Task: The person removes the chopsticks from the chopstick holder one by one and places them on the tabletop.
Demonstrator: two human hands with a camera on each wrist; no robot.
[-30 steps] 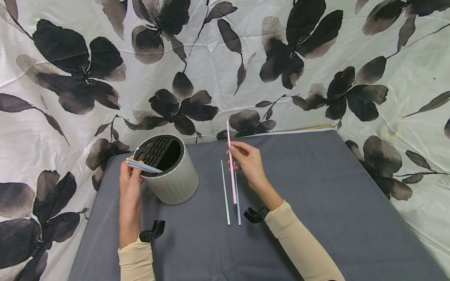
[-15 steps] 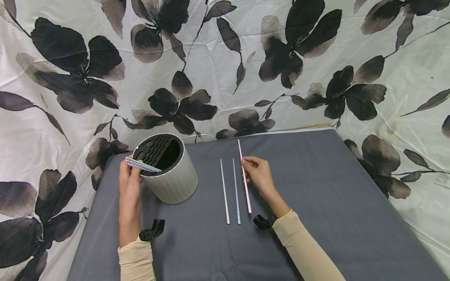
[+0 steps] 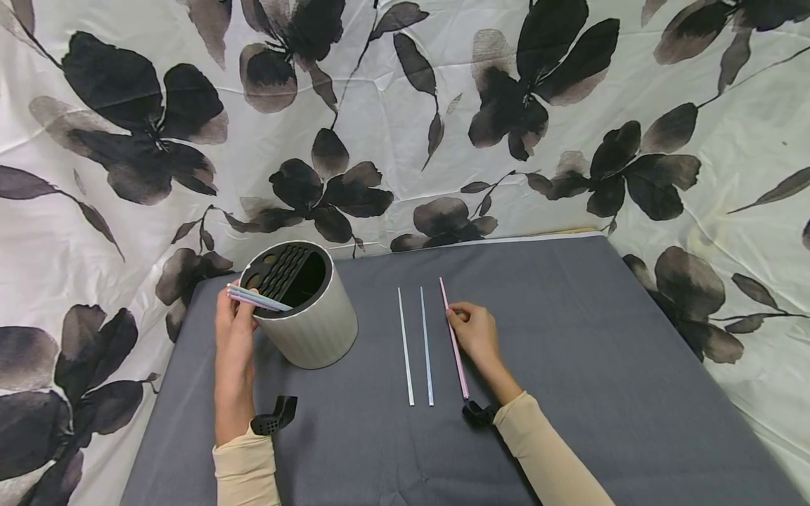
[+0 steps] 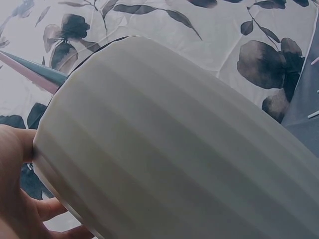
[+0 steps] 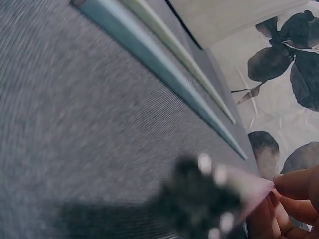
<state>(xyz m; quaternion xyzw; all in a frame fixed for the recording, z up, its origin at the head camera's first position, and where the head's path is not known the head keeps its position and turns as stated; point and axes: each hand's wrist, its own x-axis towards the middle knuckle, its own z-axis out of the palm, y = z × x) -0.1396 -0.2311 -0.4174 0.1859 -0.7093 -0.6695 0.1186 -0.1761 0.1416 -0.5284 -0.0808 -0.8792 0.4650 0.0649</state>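
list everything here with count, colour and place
tablecloth: one, grey, across lower half
backdrop: one, white, dark-flowered, behind
holder: one, off-white, tablecloth's left
insert: one, black, inside holder
stick bundle: uncounted, blue and pink visible, at holder's opening
left stick: one, white, right of holder
middle stick: one, blue, beside left stick
right stick: one, pink, beside middle stick
cameras: two, black, at wrists
sleeves: two, beige, on forearms
left hand: one, holding holder
right hand: one, pinching right stick
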